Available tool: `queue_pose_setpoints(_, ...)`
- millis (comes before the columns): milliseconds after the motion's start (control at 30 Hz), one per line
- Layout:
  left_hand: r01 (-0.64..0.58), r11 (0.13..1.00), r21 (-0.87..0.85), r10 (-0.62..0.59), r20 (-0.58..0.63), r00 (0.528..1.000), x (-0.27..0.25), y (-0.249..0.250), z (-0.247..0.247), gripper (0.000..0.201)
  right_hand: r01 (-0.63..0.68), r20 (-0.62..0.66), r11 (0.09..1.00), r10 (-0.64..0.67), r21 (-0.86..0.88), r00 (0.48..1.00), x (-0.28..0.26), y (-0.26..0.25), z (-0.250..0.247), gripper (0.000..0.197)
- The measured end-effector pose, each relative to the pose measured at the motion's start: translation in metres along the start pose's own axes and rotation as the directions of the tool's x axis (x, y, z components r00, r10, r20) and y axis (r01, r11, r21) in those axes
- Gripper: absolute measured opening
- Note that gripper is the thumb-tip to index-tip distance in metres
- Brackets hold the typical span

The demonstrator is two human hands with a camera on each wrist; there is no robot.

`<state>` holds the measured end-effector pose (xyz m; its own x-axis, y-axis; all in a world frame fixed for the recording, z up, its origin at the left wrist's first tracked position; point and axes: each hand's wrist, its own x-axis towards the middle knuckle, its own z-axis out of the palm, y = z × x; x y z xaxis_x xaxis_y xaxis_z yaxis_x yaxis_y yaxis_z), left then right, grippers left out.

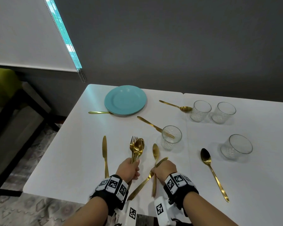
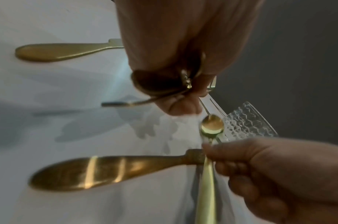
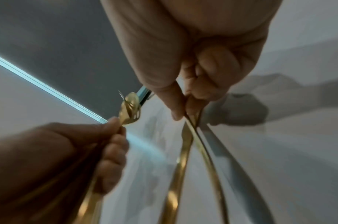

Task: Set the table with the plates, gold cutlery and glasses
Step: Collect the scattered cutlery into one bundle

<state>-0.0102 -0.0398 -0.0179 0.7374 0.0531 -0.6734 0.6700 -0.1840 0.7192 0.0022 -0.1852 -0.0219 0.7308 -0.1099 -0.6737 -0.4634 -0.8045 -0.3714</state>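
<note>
My left hand (image 1: pixel 132 167) grips a bundle of gold forks and spoons (image 1: pixel 137 148) by the handles, heads pointing away, just above the white table (image 1: pixel 75 144). Beside it my right hand (image 1: pixel 158 170) pinches a gold spoon (image 1: pixel 155 152) and a gold knife (image 1: pixel 140 186) where they cross; in the right wrist view the thumb and fingers (image 3: pixel 175 106) close on both handles. Teal plates (image 1: pixel 125 100) are stacked at the far left. A glass (image 1: pixel 171 137) stands just beyond my right hand; three more glasses (image 1: pixel 201 110) (image 1: pixel 223 112) (image 1: pixel 237 146) stand to the right.
Loose gold cutlery lies about: a knife (image 1: pixel 105 155) left of my left hand, a spoon (image 1: pixel 212 173) at the right, a knife (image 1: pixel 149 123) behind the near glass, a spoon (image 1: pixel 176 106) by the far glasses, a handle (image 1: pixel 98 112) sticking out from under the plates. A dark wall backs the table.
</note>
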Motion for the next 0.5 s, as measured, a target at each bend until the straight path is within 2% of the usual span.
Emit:
queue_pose_setpoints(100, 0.026, 0.993, -0.114, -0.02, 0.051, 0.998, 0.0, 0.001, 0.006, 0.018, 0.046, 0.078, 0.967, -0.068, 0.25, 0.995, -0.005, -0.005, -0.002, 0.03)
queue_pose_setpoints(167, 0.001, 0.999, -0.037, 0.0, 0.028, 1.0, 0.003, -0.002, 0.01, 0.03, 0.083, 0.094, 0.931, -0.124, 0.354, 0.988, -0.013, -0.011, -0.004, 0.032)
queue_pose_setpoints(267, -0.02, 0.999, 0.042, 0.02, 0.0, 1.0, 0.009, -0.005, 0.013, 0.04, 0.168, 0.075, 0.927, -0.204, 0.334, 0.976, -0.016, -0.016, -0.004, 0.027)
queue_pose_setpoints(333, -0.027, 0.999, -0.023, 0.028, 0.033, 0.999, 0.007, -0.002, 0.014, 0.031, 0.195, 0.095, 0.927, -0.237, 0.321, 0.967, -0.016, -0.013, -0.004, 0.024)
queue_pose_setpoints(400, -0.033, 0.999, -0.008, 0.033, 0.077, 0.996, 0.002, 0.002, 0.017, 0.024, 0.209, 0.105, 0.918, -0.257, 0.336, 0.961, -0.021, -0.008, -0.009, 0.026)
queue_pose_setpoints(500, -0.063, 0.998, 0.031, 0.061, 0.071, 0.996, -0.001, 0.007, 0.023, 0.017, 0.187, 0.035, 0.931, -0.208, 0.312, 0.977, -0.024, 0.005, -0.022, 0.027)
